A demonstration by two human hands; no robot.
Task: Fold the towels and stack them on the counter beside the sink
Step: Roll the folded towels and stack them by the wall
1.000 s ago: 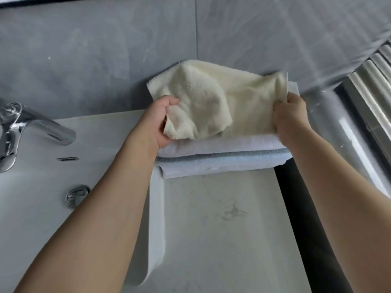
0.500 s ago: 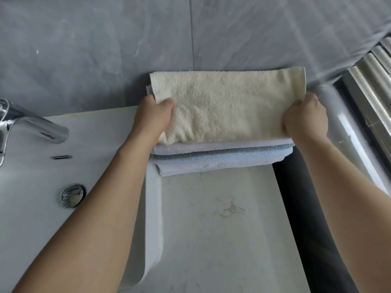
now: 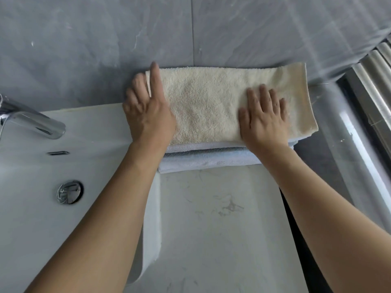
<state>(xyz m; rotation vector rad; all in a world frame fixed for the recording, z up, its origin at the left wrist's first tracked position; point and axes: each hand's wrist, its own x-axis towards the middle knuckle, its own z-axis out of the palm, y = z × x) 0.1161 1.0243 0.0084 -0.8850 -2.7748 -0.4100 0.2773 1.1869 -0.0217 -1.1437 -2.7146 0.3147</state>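
A bathroom, judging by the white basin at nine o'clock with its chrome faucet, round drain plug and overflow slot. Grey stone-look wall tiles at twelve o'clock, a pale marble-patterned counter at six, folded towels stacked against the wall.

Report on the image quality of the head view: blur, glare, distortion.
Head view: soft throughout, with motion smear on the cream towel and the left hand; bright glare streaks on the faucet and the metal rails at right; wide-angle bending curves the counter edges.
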